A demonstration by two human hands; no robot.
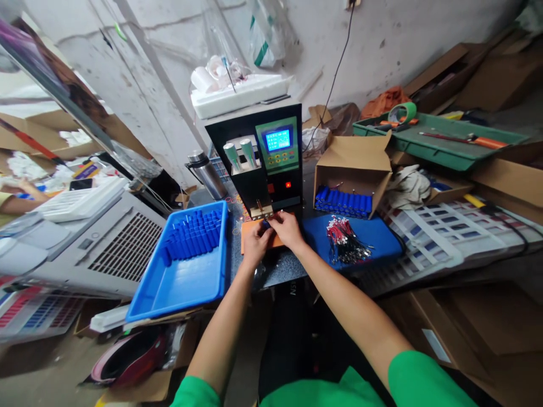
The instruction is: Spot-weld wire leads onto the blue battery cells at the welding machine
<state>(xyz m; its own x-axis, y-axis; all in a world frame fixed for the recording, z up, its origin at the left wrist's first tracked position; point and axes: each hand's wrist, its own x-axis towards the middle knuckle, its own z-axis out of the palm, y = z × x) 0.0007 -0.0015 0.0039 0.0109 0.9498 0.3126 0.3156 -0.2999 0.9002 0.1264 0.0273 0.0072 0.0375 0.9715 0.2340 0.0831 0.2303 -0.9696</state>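
Note:
My left hand is closed around a blue battery cell, mostly hidden by the fingers, just below the electrode tips of a black spot welder. Close beside it, my right hand pinches at the same spot; what lies in its fingertips is too small to make out. Under both hands lies an orange pad. A bundle of red and black wire leads rests on a blue cloth-like pad to the right.
On the left, a blue tray holds rows of blue cells. An open cardboard box with more cells stands right of the welder. A steel flask is behind the tray. A green tray sits far right. A co-worker's arm shows far left.

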